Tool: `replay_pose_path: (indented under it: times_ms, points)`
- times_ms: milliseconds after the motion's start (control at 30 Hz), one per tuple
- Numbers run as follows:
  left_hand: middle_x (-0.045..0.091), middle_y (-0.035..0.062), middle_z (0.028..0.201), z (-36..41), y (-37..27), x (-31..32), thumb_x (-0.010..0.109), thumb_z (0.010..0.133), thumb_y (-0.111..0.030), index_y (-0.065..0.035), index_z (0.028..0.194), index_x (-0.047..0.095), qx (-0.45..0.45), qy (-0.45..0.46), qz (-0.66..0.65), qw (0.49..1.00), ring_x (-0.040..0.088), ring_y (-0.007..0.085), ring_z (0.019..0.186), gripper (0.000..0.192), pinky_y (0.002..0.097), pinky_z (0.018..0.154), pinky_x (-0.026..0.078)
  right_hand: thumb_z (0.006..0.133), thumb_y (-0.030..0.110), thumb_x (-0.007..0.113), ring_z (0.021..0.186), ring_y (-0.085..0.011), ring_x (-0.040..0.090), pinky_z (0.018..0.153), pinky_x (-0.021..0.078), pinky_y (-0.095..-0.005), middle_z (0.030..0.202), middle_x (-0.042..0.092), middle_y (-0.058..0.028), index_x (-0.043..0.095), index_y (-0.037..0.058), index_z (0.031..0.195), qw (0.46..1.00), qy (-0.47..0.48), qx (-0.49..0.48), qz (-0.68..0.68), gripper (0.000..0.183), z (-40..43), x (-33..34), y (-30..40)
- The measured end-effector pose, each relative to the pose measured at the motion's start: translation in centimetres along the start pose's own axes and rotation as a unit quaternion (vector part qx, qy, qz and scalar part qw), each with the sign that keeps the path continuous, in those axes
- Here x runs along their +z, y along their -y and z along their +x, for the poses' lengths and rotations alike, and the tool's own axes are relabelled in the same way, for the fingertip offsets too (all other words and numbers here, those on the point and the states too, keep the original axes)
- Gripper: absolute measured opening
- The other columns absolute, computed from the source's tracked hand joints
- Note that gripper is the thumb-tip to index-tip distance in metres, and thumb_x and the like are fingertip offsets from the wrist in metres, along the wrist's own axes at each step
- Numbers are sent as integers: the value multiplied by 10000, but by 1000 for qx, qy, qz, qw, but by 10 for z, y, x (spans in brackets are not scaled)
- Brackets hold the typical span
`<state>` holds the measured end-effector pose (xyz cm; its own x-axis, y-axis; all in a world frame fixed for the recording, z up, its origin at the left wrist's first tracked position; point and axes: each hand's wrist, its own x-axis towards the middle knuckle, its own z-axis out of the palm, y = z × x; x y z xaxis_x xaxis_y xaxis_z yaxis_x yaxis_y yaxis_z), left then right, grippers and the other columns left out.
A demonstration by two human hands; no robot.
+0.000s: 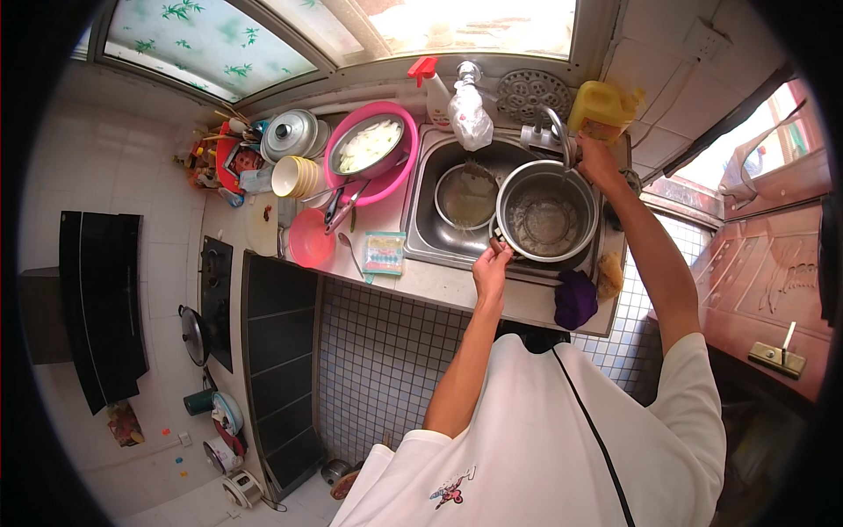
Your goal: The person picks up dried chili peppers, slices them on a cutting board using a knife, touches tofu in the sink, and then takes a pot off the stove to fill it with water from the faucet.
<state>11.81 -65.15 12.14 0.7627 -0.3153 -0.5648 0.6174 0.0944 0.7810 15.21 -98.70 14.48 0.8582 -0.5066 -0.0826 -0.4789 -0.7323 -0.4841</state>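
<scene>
A steel pot (pixel 548 211) with a little liquid or a wet bottom stands under the curved faucet (pixel 557 128), over the right part of the steel sink (pixel 421 197). My left hand (pixel 492 263) grips the pot's handle at its lower left rim. My right hand (pixel 595 160) is at the faucet's base, beside the pot's upper right rim; its fingers are partly hidden, so its hold is unclear. In the left basin sits a smaller round bowl (pixel 458 201) of cloudy water with a brownish piece in it.
Left of the sink are a pink basin (pixel 409 148) holding a bowl of cut white pieces (pixel 370 146), stacked yellow-rimmed bowls (pixel 293 176) and a pink bowl (pixel 311 237). A spray bottle (pixel 436 99) and a yellow jug (pixel 600 109) stand behind; a purple cloth (pixel 575 300) lies at the front edge.
</scene>
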Motion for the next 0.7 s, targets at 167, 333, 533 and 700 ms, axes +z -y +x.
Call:
replay_pose_path:
  times_ms: [167, 333, 533, 700]
  points:
    - [671, -10, 974, -2, -1, -2, 659, 901, -112, -11, 1088, 674, 2, 0, 0, 1000, 589, 63, 881, 213, 212, 773, 424, 754, -45, 591, 1206, -395, 550, 1008, 461, -431, 1353, 550, -224, 564, -54, 1275, 1000, 11, 7, 6, 522, 0, 3, 2]
    - [671, -18, 966, -2, -3, 0, 662, 900, -113, -12, 1088, 681, 6, 1, 5, 1000, 586, 58, 876, 215, 210, 771, 423, 865, 37, 541, 1023, -426, 626, 835, 501, -515, 1055, 657, -241, 577, 30, 1089, 997, -52, -50, -20, 226, 4, 14, -14]
    - [671, -21, 967, -3, -3, -1, 668, 896, -108, -12, 1094, 682, 1, -7, 5, 1000, 588, 59, 878, 220, 208, 767, 426, 863, 37, 542, 1020, -430, 625, 839, 505, -516, 1057, 655, -245, 573, 22, 1094, 995, -66, -69, -20, 234, 5, 18, -15]
    - [675, -13, 972, -2, 0, -2, 672, 895, -100, -9, 1102, 680, 3, 4, 2, 1000, 604, 68, 891, 226, 211, 780, 439, 858, 39, 549, 1017, -432, 626, 835, 510, -515, 1052, 654, -245, 569, 17, 1098, 995, -63, -74, -27, 241, 7, 19, -19]
